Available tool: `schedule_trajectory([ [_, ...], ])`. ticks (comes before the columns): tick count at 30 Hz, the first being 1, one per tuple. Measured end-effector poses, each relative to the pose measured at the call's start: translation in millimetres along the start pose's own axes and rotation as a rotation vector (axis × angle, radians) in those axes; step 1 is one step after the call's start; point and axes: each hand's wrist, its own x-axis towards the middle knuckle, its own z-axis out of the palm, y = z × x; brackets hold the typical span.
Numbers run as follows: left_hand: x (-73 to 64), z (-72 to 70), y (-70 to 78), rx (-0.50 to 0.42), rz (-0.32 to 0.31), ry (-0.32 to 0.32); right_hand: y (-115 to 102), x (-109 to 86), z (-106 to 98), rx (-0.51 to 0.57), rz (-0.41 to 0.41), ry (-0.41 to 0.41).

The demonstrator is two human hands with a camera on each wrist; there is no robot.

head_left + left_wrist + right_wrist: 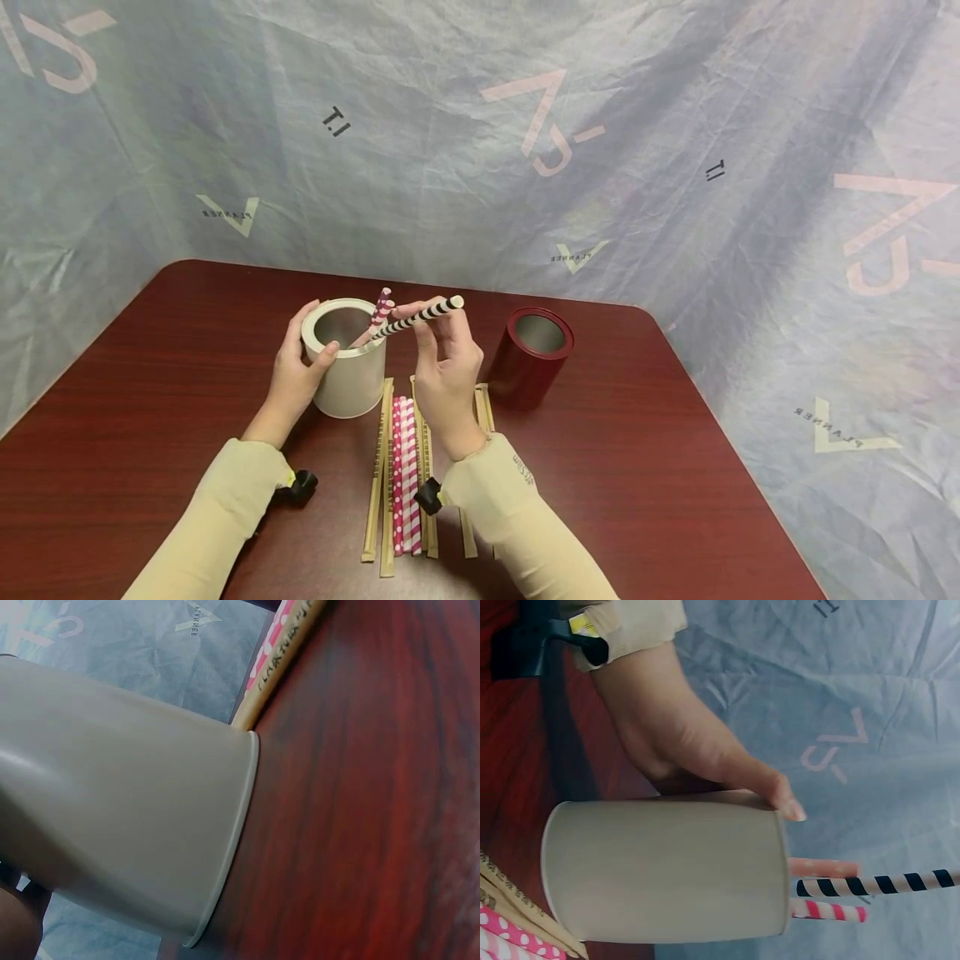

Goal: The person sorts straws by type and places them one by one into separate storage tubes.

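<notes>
My left hand (294, 373) grips an off-white can (348, 385) at its side, thumb over the rim. The can stands upright on the table; its open top faces up. A few pink-patterned paper straws (381, 312) lean inside it, their tops above the rim. My right hand (448, 358) pinches a black-and-white striped paper straw (427, 313), tilted over the can's right side. In the right wrist view, the lower end of this striped straw (885, 885) is right at the can's mouth, beside the pink straws (832, 910). My right fingers are outside that view.
A dark red open can (525, 367) stands right of my right hand. In front lie pink dotted and striped straws (405, 492) between tan paper-wrapped straws (387, 533), partly under my right forearm. A grey printed cloth (450, 167) hangs behind the brown table (637, 467).
</notes>
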Motion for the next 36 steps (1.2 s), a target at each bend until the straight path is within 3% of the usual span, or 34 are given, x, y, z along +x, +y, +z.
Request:
schedule_trajectory([
  [14,3.3,0.2,-2.5,0.007,0.005,0.001,7.4,-3.8,12.0,-0.009,0.018,-0.032],
  [29,0.9,-1.4,-2.2,0.011,-0.010,-0.008,19.5,-12.5,24.9,0.029,0.165,-0.086],
  [36,1.4,-0.2,-3.8,0.000,-0.007,-0.016,27.6,-17.3,30.1,-0.036,0.244,-0.091],
])
